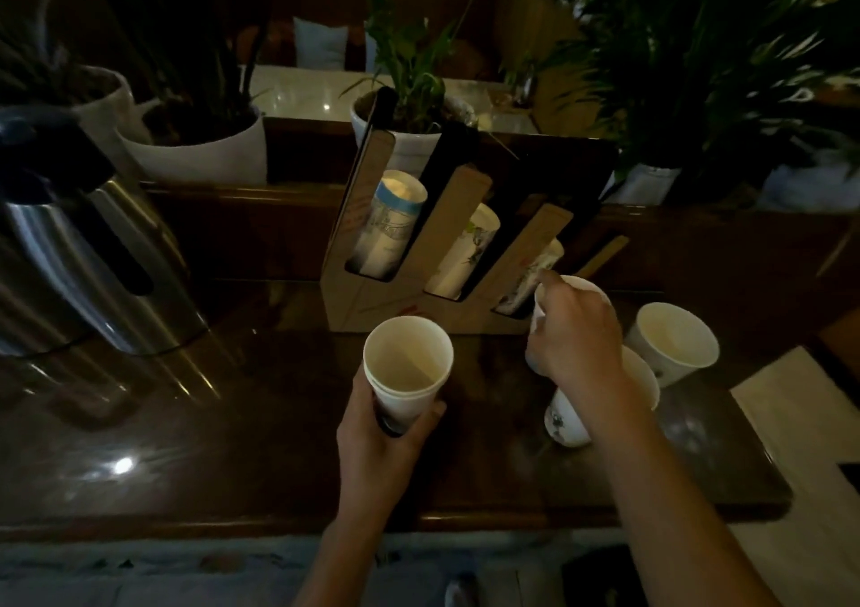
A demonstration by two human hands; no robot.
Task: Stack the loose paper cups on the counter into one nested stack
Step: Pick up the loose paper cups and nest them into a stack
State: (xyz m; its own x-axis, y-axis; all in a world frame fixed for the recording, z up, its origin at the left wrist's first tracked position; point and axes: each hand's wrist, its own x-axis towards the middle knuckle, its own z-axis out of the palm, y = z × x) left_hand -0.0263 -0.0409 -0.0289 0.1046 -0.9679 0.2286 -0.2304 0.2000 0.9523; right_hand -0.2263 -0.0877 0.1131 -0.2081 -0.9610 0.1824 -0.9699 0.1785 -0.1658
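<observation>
My left hand holds a short nested stack of white paper cups upright above the dark counter; a second rim shows inside the top cup. To its right, my right hand closes over the rim of another white cup, which stands or hangs just above the counter. A printed cup sits partly hidden under my right wrist. One more empty cup stands further right.
A cardboard cup holder with slanted slots full of stacked cups stands behind my hands. A steel thermos jug occupies the left. Potted plants line the back ledge. White paper lies at the right edge.
</observation>
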